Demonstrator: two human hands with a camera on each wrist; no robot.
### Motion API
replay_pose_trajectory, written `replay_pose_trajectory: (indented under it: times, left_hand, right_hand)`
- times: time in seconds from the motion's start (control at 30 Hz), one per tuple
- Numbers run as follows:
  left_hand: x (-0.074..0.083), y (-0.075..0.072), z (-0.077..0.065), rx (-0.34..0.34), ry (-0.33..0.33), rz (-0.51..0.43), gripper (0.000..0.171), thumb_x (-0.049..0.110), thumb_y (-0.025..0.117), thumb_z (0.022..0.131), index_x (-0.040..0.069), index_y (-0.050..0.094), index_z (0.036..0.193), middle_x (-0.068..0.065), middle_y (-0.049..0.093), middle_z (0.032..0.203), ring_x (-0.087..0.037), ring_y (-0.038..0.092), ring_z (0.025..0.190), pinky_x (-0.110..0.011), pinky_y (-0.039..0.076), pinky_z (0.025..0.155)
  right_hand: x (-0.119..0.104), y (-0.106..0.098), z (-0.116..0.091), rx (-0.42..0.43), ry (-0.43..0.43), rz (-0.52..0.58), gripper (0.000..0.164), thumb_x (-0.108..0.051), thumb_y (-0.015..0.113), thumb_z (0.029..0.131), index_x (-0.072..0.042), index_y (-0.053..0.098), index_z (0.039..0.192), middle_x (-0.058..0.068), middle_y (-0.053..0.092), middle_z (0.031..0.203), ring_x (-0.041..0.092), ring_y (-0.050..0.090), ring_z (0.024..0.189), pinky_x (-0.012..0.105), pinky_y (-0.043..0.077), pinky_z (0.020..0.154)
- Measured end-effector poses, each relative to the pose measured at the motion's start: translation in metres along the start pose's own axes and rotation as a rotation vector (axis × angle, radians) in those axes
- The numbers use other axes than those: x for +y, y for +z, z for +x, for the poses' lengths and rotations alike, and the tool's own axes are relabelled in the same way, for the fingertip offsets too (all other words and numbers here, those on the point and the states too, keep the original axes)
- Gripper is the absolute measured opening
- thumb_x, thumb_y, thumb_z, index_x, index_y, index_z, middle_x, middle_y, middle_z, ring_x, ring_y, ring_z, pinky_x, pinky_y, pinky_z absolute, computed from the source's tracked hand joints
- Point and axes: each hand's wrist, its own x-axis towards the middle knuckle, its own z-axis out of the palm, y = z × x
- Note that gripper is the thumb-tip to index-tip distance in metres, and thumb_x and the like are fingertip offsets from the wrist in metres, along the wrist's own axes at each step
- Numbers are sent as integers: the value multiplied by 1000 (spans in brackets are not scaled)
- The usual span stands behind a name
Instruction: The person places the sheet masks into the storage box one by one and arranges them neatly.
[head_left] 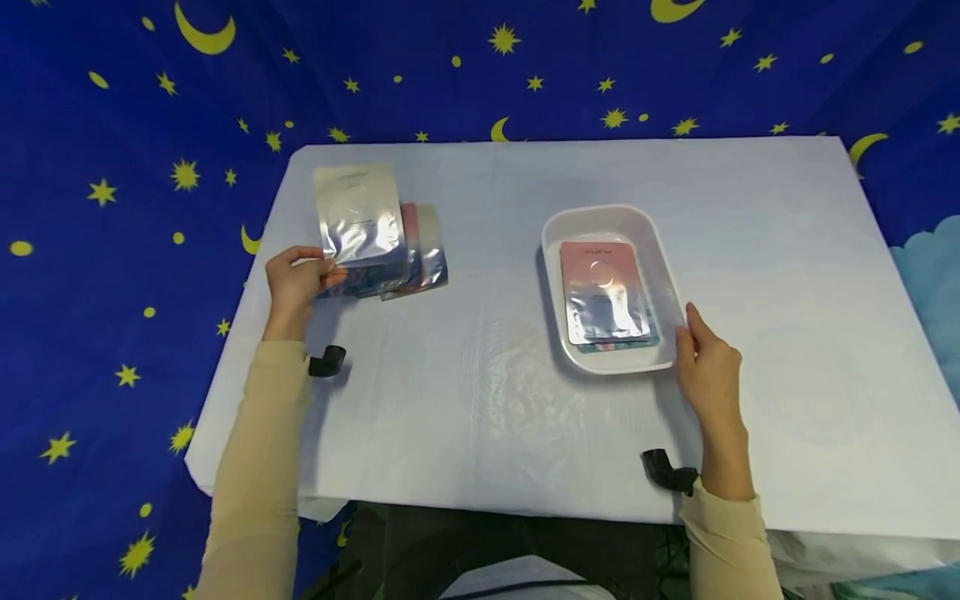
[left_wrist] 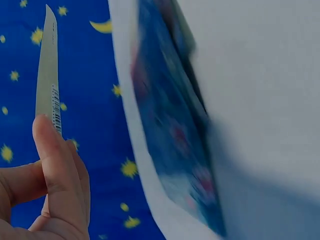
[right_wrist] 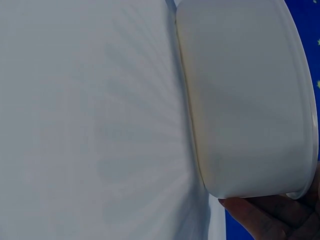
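The left hand (head_left: 294,283) is pinching a cream-and-silver sachet (head_left: 357,208) by its lower left corner, the sachet extending beyond the fingers and partly covering other packets (head_left: 431,242); the right hand (head_left: 711,367) is gripping the near right corner of a white tray (head_left: 600,362), where a pink sachet (head_left: 600,287) is lying

Deep blue cloth (head_left: 427,50) is hanging behind and left of a white table (head_left: 810,250), showing yellow moons (head_left: 206,42) and stars (head_left: 504,39). A pale blue cloud (head_left: 930,262) is showing at far right. Light is glinting softly on the table.
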Motion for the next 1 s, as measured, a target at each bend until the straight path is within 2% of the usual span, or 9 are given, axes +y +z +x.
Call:
replay_pose_trajectory:
  times: [0.17, 0.2, 0.33, 0.37, 0.47, 0.7, 0.83, 0.87, 1.0]
  left_hand:
    - [-29, 5, 25, -132, 61, -107, 20, -4, 68, 72, 1, 60, 90, -14, 65, 74, -27, 66, 65, -32, 54, 62]
    - [-30, 10, 24, -148, 67, -120, 20, -6, 67, 72, 0, 60, 91, -15, 66, 74, -28, 66, 65, -33, 54, 61]
    - [-23, 38, -2, -169, 82, -76, 19, -7, 64, 75, -2, 57, 92, -13, 66, 74, -29, 66, 64, -33, 54, 62]
    - [-26, 45, -2, -197, 72, -97, 17, -8, 63, 75, -2, 57, 91, -13, 65, 73, -28, 66, 63, -33, 54, 61]
    - [-23, 69, -22, -265, 79, -120, 16, -9, 62, 76, -3, 56, 89, -13, 63, 71, -28, 65, 61, -33, 54, 60]
    - [-17, 128, -79, -390, 132, -80, 16, -12, 58, 76, -4, 55, 90, -13, 60, 67, -29, 65, 60, -36, 54, 60]
    - [-23, 157, -99, -441, 152, -60, 15, -14, 55, 76, -6, 54, 88, -14, 60, 66, -29, 64, 58, -38, 54, 58]
    - [-31, 164, -97, -462, 153, -70, 15, -14, 56, 75, -5, 55, 87, -14, 60, 65, -28, 64, 56, -36, 54, 57]
    - [-35, 190, -112, -462, 146, -21, 12, -14, 55, 75, -6, 55, 85, -15, 60, 66, -28, 64, 54, -35, 54, 55]
  right_hand:
    - [1, 0, 0, -1, 0, -1, 40, -17, 42, 93, -3, 43, 130, 24, 51, 119, 42, 57, 95, 50, 49, 69]
    - [1, 0, 0, 1, -1, 0, 40, -17, 42, 93, -3, 43, 130, 24, 51, 119, 42, 57, 95, 50, 49, 69]
    - [1, 0, -1, 0, -4, -3, 40, -17, 41, 93, -3, 42, 130, 24, 51, 119, 42, 56, 96, 50, 49, 71]
    - [2, 0, -1, 0, -6, -3, 40, -17, 41, 93, -3, 42, 130, 24, 50, 120, 42, 56, 97, 50, 49, 71]
    - [2, -1, -1, 4, -10, -4, 40, -18, 41, 93, -3, 42, 130, 24, 50, 120, 42, 56, 98, 50, 49, 72]
    - [2, -1, -1, 9, -20, -2, 40, -17, 41, 93, -2, 42, 130, 24, 50, 120, 43, 57, 96, 51, 49, 69]
    - [2, -1, -1, 5, -19, 8, 39, -17, 41, 93, -3, 42, 130, 24, 50, 120, 42, 56, 96, 51, 48, 70]
    - [2, -1, -1, 3, -18, 9, 39, -17, 41, 93, -3, 42, 130, 24, 50, 120, 42, 56, 97, 51, 48, 71]
    - [2, -1, 0, 3, -15, 12, 40, -18, 42, 93, -2, 43, 129, 23, 50, 121, 41, 55, 99, 50, 48, 73]
